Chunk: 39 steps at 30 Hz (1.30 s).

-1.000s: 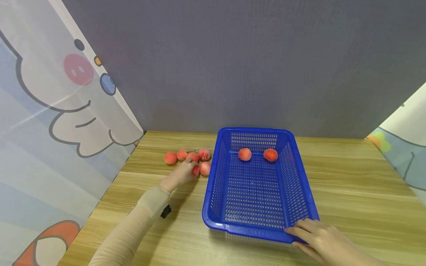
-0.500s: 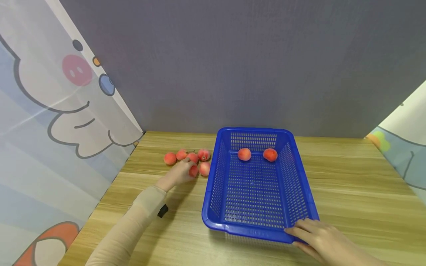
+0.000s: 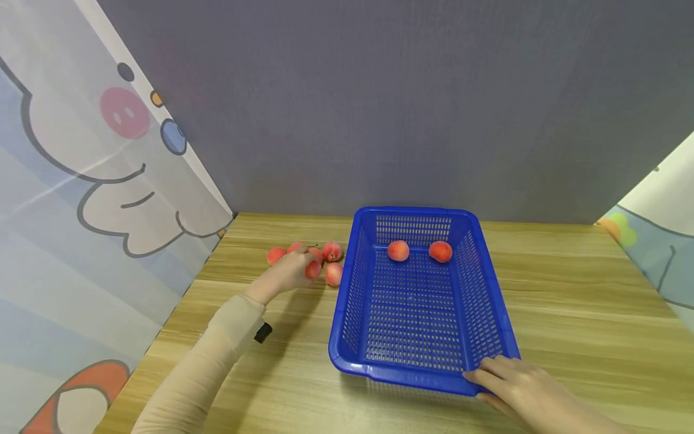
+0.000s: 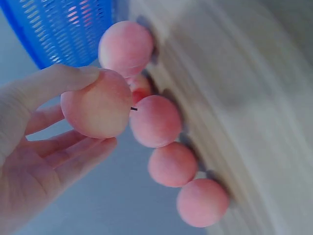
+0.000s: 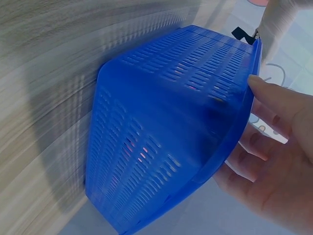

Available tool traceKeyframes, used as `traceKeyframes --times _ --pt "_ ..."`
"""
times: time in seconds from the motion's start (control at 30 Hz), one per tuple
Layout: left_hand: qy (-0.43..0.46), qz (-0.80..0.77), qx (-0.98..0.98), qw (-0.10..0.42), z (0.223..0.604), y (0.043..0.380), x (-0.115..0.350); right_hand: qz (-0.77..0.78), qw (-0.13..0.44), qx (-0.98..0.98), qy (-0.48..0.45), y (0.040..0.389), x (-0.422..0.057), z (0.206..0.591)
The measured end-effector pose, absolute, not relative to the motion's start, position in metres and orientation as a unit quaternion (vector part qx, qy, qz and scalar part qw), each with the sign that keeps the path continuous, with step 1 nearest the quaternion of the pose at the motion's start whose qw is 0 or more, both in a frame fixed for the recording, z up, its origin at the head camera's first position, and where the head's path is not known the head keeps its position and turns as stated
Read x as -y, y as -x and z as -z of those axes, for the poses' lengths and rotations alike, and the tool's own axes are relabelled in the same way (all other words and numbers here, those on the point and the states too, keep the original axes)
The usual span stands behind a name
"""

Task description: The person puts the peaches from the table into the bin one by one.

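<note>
My left hand (image 3: 286, 271) pinches a pinkish-orange peach (image 4: 98, 107) between thumb and fingers, slightly above the table in the head view. Close around it lie several more peaches: one peach (image 3: 334, 274) beside the basket's left wall, another peach (image 3: 332, 251) behind that, and a peach (image 3: 276, 256) at the far left, with others partly hidden by the hand. The blue perforated plastic basket (image 3: 420, 378) stands to their right, with one peach (image 3: 398, 251) and a redder peach (image 3: 440, 252) near its back wall. My right hand (image 3: 523, 389) grips the basket's near right corner, thumb over the rim.
The wood-grain table (image 3: 585, 313) runs back to a grey wall (image 3: 412, 108). A cartoon-printed curtain (image 3: 97, 253) borders the left side, and another printed cloth hangs at the right. A small black piece (image 3: 263, 333) sits by the left wrist.
My left hand has lifted the peach and drawn slightly left and up, away from the peach beside the basket. The right hand and basket have stayed in place.
</note>
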<state>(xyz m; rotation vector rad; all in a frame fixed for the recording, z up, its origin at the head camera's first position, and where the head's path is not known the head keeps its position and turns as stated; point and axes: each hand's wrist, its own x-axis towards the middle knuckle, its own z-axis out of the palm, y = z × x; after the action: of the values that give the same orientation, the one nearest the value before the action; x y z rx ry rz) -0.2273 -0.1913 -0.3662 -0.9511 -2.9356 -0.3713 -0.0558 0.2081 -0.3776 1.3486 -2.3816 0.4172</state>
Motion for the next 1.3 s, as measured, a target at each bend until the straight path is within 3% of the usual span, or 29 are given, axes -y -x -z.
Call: traceKeyframes --times 0.17,0.5,0.87,1.3 --pt "0.294 0.113 0.949 0.0 0.354 0.226 0.188 -0.148 0.179 0.847 -0.479 0.056 -0.209 0.377" --pt "0.336 0.099 0.936 0.031 0.336 0.224 0.18 -0.156 0.173 0.846 -0.479 0.056 -0.209 0.378" --pt "0.35 0.108 0.93 0.011 0.315 0.223 0.172 -0.156 0.162 0.851 -0.475 0.055 -0.209 0.378" --pt "0.336 0.101 0.936 -0.018 0.296 0.226 0.152 -0.158 0.199 0.844 -0.473 0.055 -0.207 0.38"
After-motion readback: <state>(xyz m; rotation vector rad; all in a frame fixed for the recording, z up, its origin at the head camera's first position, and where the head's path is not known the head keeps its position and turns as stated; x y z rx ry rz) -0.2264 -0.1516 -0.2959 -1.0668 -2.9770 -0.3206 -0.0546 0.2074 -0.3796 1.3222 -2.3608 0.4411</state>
